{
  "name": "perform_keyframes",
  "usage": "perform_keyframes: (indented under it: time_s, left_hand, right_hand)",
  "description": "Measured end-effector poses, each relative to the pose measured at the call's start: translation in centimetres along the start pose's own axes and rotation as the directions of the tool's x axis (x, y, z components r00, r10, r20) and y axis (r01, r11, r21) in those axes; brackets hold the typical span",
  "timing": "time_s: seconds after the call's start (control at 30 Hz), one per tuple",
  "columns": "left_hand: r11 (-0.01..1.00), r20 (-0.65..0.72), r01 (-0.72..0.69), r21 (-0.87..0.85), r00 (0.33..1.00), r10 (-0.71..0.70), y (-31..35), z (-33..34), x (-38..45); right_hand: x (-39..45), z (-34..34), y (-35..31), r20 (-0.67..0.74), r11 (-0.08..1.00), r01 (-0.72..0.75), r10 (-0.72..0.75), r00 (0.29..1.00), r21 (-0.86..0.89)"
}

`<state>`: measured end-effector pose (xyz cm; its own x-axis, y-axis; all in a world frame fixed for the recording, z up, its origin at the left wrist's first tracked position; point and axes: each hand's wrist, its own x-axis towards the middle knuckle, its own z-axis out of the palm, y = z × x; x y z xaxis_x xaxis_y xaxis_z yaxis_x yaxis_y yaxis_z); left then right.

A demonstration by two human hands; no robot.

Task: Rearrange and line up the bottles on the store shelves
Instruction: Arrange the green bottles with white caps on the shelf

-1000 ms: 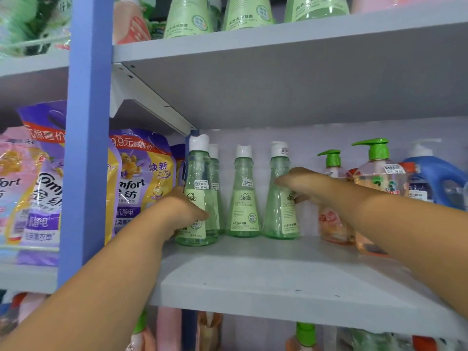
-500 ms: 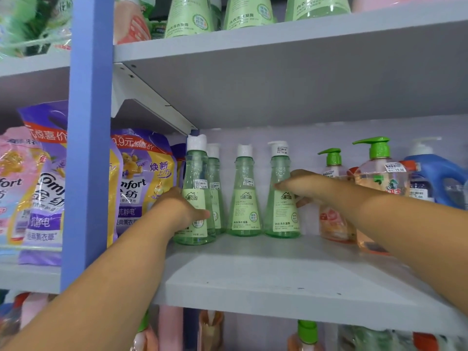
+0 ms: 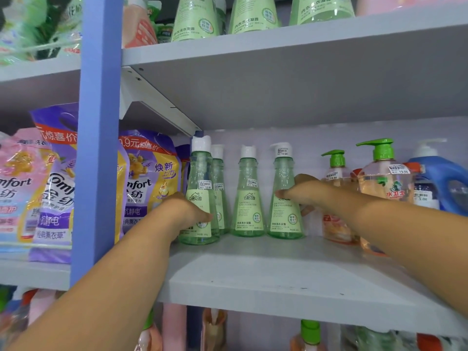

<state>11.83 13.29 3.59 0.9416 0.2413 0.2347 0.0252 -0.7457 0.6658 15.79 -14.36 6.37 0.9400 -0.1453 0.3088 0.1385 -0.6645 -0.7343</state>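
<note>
Head view: we are mid-lineup on the shelf (image 3: pixel 278 269). Our left hand (image 3: pixel 187 211) grasps the leftmost green bottle (image 3: pixel 200 191); our right hand (image 3: pixel 304 192) grasps the fourth green bottle (image 3: pixel 283 214) (far right of its row). Next we would slide both level with the middle bottle (image 3: pixel 247 198).

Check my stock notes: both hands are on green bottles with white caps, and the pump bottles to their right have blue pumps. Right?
Not quite. The head view shows green pumps on the pump bottles, not blue. The rest holds: the left hand and the right hand are on green bottles with white caps.
</note>
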Motion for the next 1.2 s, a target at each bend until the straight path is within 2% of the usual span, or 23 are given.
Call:
perform_keyframes:
  time_s: [0.13, 0.33, 0.47, 0.9, 0.97, 1.03, 1.13, 1.2]
  left_hand:
    - [0.999, -0.002, -0.005, 0.040, 1.000, 0.005, 0.0, 0.0, -0.2]
    - [1.000, 0.015, 0.003, -0.018, 1.000, -0.003, 0.2, -0.1, -0.4]
    - [0.999, -0.023, -0.034, 0.029, 0.999, 0.035, 0.0, -0.1, -0.1]
    - [0.999, -0.026, -0.039, -0.019, 0.999, 0.039, -0.4, 0.1, 0.7]
    - [0.997, -0.029, -0.031, -0.070, 0.999, 0.029, -0.1, 0.2, 0.8]
    - [0.988, -0.038, -0.022, -0.156, 0.999, 0.016, 0.2, 0.3, 0.8]
    - [0.952, -0.030, 0.012, -0.306, 0.999, -0.022, 0.4, 0.6, 0.6]
    - [0.920, -0.111, -0.030, -0.390, 0.994, -0.015, 0.8, 0.7, -0.6]
  right_hand:
    - [-0.3, 0.4, -0.1, -0.055, 0.999, 0.024, -0.026, 0.998, -0.036]
    - [-1.3, 0.4, 0.7, 0.083, 0.996, -0.039, 0.045, 0.996, -0.080]
    - [-1.2, 0.7, 1.1, 0.022, 0.993, -0.024, 0.027, 0.999, -0.112]
    - [-2.1, 0.8, 1.0, 0.006, 0.991, -0.006, 0.007, 1.000, -0.131]
    - [-2.9, 0.8, 0.8, 0.014, 0.993, -0.035, 0.037, 0.999, -0.117]
    - [-4.0, 0.5, 0.6, 0.036, 0.996, -0.081, 0.082, 0.996, -0.023]
    - [-6.2, -0.9, 0.8, -0.033, 0.993, -0.080, 0.083, 0.996, 0.085]
    - [-8.3, -2.6, 1.0, -0.074, 0.984, -0.074, 0.087, 0.993, 0.163]
